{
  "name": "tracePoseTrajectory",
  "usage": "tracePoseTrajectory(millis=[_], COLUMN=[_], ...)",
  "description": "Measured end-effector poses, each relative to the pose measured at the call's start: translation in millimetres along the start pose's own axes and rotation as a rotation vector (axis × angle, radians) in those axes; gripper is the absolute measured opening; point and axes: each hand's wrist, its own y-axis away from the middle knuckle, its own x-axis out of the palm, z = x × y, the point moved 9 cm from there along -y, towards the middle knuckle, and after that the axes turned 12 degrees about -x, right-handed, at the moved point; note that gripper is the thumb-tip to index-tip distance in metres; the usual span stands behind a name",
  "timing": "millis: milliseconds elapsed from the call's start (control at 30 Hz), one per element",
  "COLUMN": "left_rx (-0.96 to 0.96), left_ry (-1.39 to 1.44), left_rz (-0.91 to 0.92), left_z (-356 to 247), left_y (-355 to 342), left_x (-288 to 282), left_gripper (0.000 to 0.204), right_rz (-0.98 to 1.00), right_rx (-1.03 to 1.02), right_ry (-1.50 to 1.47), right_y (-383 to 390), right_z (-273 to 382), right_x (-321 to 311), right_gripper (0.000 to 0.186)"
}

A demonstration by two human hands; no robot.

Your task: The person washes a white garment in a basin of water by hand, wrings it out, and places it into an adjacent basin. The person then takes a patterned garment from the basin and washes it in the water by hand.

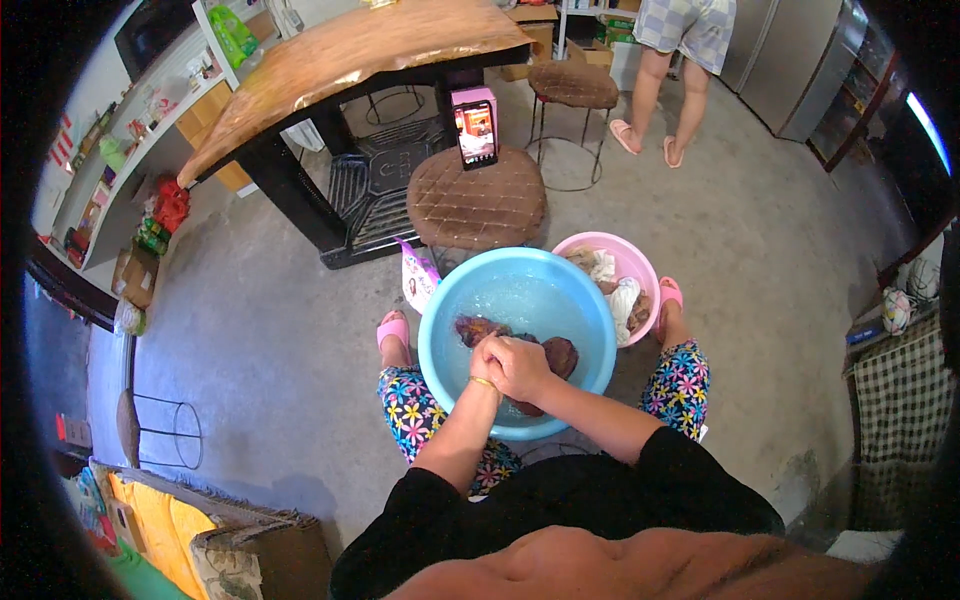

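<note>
My left hand point(484, 360) and my right hand point(522, 368) are closed and pressed together over a light blue basin point(438, 402) of water. Whatever lies between my fingers is hidden from view. Dark purple-brown wet cloth point(477, 329) shows just beyond my left hand. Another brown bundle of cloth point(561, 356) lies in the water at the right of my right hand. Whether these pieces join under my hands I cannot tell. A yellow band point(484, 382) circles my left wrist. The basin stands between my knees.
Behind the basin's right side is a pink basin point(591, 240) holding white and brown cloths. A white-and-purple bag point(418, 280) stands at the left. Ahead, a phone point(477, 135) is propped on a brown padded stool point(475, 205), near a wooden-topped table point(370, 50). Another person point(672, 90) stands farther back.
</note>
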Motion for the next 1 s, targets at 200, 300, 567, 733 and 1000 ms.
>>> tracePoseTrajectory(millis=[200,300,567,733,1000], left_rx=[0.018,-0.032,0.076,0.022,-0.02], left_ry=[0.161,0.242,0.225,0.194,0.308], left_rz=[-0.378,-0.464,-0.321,-0.352,-0.376], left_z=[-18,-23,-27,-23,-13], left_y=[19,33,29,29,27], left_x=[53,66,75,65,41], left_gripper=[0.023,0.022,0.034,0.042,0.05], right_rz=[0.007,-0.001,0.271,0.127,0.335], right_rx=[0.098,0.235,0.47,0.165,0.257], right_ry=[0.257,0.267,0.451,0.379,0.367], right_y=[-4,-5,41,9,36], right_z=[-56,-80,-104,-72,-112], right_x=[2,-3,-18,-4,58], right_gripper=[0.01,0.013,0.016,0.022,0.035])
